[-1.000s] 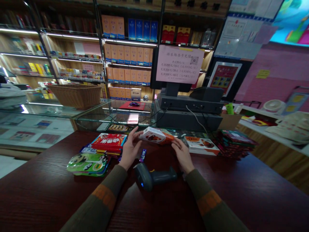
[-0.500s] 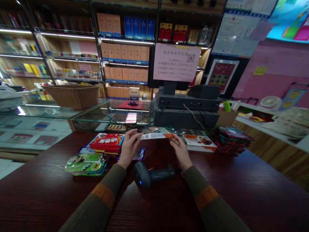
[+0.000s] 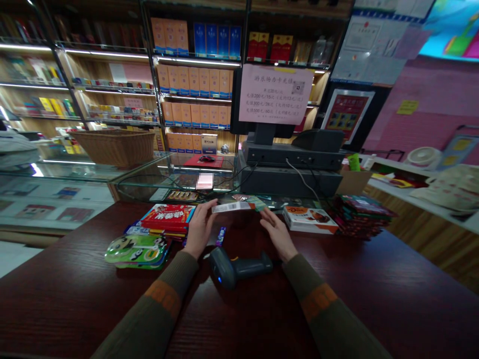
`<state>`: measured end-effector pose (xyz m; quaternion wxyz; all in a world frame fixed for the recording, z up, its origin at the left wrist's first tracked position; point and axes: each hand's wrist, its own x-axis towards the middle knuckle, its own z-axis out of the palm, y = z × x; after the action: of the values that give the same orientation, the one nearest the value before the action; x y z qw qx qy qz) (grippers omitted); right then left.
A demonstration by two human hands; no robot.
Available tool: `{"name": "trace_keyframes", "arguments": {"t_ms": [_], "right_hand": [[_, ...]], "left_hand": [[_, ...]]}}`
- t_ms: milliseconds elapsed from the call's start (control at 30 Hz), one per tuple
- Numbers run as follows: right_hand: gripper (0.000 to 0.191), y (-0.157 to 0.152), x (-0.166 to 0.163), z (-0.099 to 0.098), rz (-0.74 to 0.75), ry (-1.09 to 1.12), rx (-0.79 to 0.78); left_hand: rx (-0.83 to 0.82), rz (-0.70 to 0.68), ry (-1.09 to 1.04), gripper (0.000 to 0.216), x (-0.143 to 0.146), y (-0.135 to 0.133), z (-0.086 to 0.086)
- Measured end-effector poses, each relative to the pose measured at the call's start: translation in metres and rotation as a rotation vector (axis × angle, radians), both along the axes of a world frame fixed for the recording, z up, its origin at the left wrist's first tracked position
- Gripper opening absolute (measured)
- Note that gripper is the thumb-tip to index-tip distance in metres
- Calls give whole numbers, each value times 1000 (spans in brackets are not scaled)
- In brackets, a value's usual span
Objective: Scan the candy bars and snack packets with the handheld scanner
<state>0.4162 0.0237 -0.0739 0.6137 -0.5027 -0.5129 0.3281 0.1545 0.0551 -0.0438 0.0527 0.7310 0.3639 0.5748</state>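
Note:
A thin white and orange box [image 3: 232,207], with a barcode on the side facing me, is held up over the table by my left hand [image 3: 202,227] at its left end. My right hand [image 3: 277,232] is just off the box's right end, fingers apart and holding nothing. Below and between my wrists lies a dark grey barcode scanner [image 3: 239,268], with a blue light showing. A small purple-wrapped snack [image 3: 220,236] rests behind it. Beyond my right hand, a white and orange Dove chocolate box [image 3: 310,220] lies flat.
Left on the brown table are red snack packs [image 3: 168,217] and a green panda-printed pack [image 3: 136,250]. A pile of dark red packets [image 3: 361,217] stands right. Behind are a glass counter, a register monitor with a paper sign [image 3: 276,94] and a wicker basket [image 3: 116,148].
My right hand has let go of the box's right end. The box has shifted slightly left and turned a little, still in my left hand.

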Motion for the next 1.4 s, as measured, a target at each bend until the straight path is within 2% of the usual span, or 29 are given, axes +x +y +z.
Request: {"name": "trace_keyframes", "arguments": {"t_ms": [133,300,467,600,667,733,1033,1200,1400], "right_hand": [[64,0,1,-2,-22,-87,30],[61,-16,-2,5,-6,-417,77],[55,-46,-9,23,181,-786,115],[80,-62,-9,32,396,-970,125],[88,-67,-9,34,446,-1013,129],[87,-70,-10,35,465,-1027,147],[63,-80,-21,32,508,-1088,288],[57,-79,-19,29,420,-1129,362],[61,-77,-1,41,270,-1088,380]], "left_hand": [[27,56,-14,21,-4,3,-4],[76,81,43,13,-5,3,-6],[83,76,77,10,-4,1,-7],[74,79,105,8,-5,-1,-6],[80,81,108,8,-5,-1,-7],[86,83,118,8,-5,0,-7],[152,126,180,8,-6,3,-9],[280,243,256,7,-5,1,-4],[287,266,259,5,-3,-2,-2]]}}
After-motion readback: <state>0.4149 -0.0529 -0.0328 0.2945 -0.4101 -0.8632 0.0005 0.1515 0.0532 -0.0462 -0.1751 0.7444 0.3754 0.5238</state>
